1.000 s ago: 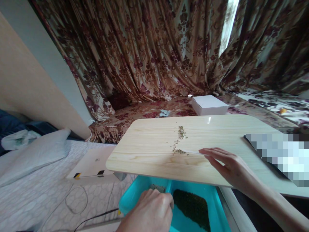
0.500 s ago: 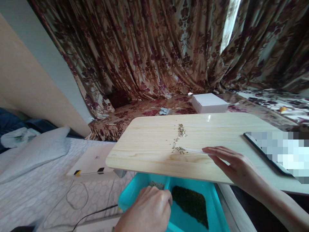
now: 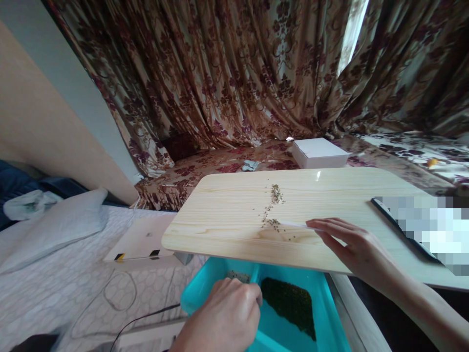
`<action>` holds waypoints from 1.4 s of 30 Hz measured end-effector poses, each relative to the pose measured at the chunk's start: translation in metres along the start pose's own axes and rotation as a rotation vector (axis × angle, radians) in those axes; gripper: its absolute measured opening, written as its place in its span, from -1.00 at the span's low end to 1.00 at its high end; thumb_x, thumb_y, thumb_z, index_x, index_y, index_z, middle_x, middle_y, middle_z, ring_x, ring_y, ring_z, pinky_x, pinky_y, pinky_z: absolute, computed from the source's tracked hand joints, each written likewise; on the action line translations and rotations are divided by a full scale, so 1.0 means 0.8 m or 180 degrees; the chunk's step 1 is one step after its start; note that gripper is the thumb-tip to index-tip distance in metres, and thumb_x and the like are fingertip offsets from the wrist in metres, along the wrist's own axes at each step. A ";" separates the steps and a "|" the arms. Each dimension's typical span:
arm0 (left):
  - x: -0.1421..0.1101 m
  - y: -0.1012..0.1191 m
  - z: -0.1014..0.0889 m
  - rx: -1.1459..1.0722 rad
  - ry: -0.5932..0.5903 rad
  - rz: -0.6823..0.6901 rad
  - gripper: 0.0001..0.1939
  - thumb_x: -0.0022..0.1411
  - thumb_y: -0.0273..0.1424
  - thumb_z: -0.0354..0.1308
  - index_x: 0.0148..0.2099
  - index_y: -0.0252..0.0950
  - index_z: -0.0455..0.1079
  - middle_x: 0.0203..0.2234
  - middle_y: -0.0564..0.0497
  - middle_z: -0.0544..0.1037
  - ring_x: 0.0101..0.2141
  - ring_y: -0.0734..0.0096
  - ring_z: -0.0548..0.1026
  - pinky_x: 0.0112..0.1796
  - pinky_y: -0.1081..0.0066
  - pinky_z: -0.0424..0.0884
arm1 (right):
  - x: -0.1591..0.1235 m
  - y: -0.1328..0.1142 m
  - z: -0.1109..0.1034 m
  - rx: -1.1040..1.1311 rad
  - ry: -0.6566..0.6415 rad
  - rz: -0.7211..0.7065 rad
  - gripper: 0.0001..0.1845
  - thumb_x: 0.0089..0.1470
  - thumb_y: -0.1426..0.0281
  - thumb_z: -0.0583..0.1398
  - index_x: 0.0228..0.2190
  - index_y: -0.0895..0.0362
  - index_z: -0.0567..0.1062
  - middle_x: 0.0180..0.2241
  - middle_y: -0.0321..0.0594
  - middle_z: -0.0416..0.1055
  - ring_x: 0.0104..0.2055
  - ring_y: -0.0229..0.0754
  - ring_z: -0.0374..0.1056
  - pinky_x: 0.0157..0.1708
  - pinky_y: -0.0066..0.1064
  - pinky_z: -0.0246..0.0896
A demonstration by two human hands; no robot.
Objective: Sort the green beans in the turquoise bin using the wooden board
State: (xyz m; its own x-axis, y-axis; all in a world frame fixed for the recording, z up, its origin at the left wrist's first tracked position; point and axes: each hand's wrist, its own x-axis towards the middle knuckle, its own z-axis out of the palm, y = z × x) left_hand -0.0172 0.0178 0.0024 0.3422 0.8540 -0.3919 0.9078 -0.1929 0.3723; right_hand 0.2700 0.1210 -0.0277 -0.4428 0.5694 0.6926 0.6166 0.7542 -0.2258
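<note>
My right hand (image 3: 353, 247) pinches a thin white stick (image 3: 296, 225) above the wooden tabletop (image 3: 216, 215). The stick's tip points left, at the near end of a scattered line of small greenish-brown grains (image 3: 276, 194). Below the table's near edge, my left hand (image 3: 227, 315) is closed over a turquoise divided tray (image 3: 196, 288); what its fingers hold, if anything, is hidden. Dark green grains (image 3: 289, 305) fill part of the tray's right compartment. A patch of pale grains (image 3: 239, 276) shows in the left compartment, partly behind my left hand.
A tablet (image 3: 406, 230) with a blurred-out screen lies at the table's right. Behind the table are a white box (image 3: 320, 149) and patterned curtains (image 3: 227, 73). To the left, a flat white box (image 3: 142, 239), a cable (image 3: 146, 317) and a pillow (image 3: 73, 220) rest on the bed.
A few grains at the near end of the line have spread slightly toward me and to the right. Both hands hold nearly the same positions, and the view has shifted a little.
</note>
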 end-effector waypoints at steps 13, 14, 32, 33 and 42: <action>0.003 0.010 0.000 -0.0004 0.0027 0.0097 -0.56 0.38 -0.42 -0.20 -0.04 -0.27 0.54 -0.16 -0.17 0.61 -0.05 0.00 0.51 0.01 0.11 0.38 | -0.029 -0.008 -0.046 0.0080 0.0006 0.0318 -0.74 0.26 0.36 0.17 -0.21 0.02 0.70 -0.26 -0.16 0.72 -0.29 -0.07 0.66 -0.28 -0.37 0.60; 0.003 0.011 -0.001 0.0005 0.0022 0.0082 -0.56 0.38 -0.42 -0.19 -0.04 -0.27 0.54 -0.16 -0.17 0.61 -0.05 0.00 0.51 0.01 0.12 0.38 | -0.030 -0.009 -0.049 0.0068 -0.0015 0.0343 -0.73 0.26 0.36 0.16 -0.22 0.01 0.70 -0.27 -0.16 0.72 -0.29 -0.06 0.66 -0.29 -0.38 0.60; 0.007 0.015 0.002 -0.0123 0.0043 0.0158 -0.58 0.40 -0.41 -0.18 -0.03 -0.25 0.54 -0.16 -0.15 0.60 -0.03 0.04 0.50 0.03 0.13 0.37 | -0.014 -0.008 -0.035 0.0289 -0.0248 0.0405 -0.73 0.30 0.33 0.14 -0.18 0.00 0.67 -0.25 -0.20 0.71 -0.26 -0.11 0.65 -0.28 -0.33 0.59; 0.009 0.017 0.002 -0.0142 0.0046 0.0181 -0.57 0.40 -0.41 -0.18 -0.03 -0.25 0.54 -0.16 -0.14 0.60 -0.03 0.04 0.50 0.03 0.13 0.37 | -0.013 -0.011 -0.038 0.0308 -0.0253 0.0442 -0.73 0.29 0.33 0.15 -0.18 -0.01 0.67 -0.25 -0.20 0.71 -0.27 -0.11 0.65 -0.27 -0.32 0.59; 0.023 0.040 0.011 -0.0217 0.0030 0.0405 -0.56 0.40 -0.39 -0.17 0.00 -0.27 0.55 -0.13 -0.19 0.61 -0.01 -0.01 0.50 0.06 0.07 0.36 | 0.010 -0.008 -0.030 0.0498 -0.0343 0.0479 -0.72 0.27 0.38 0.15 -0.21 0.03 0.69 -0.24 -0.17 0.71 -0.24 -0.11 0.65 -0.22 -0.34 0.58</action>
State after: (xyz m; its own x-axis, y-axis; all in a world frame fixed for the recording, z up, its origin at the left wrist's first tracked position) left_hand 0.0206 0.0231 -0.0006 0.4508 0.8294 -0.3301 0.8386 -0.2668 0.4749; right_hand 0.2779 0.1127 -0.0045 -0.4256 0.7046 0.5678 0.5764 0.6948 -0.4301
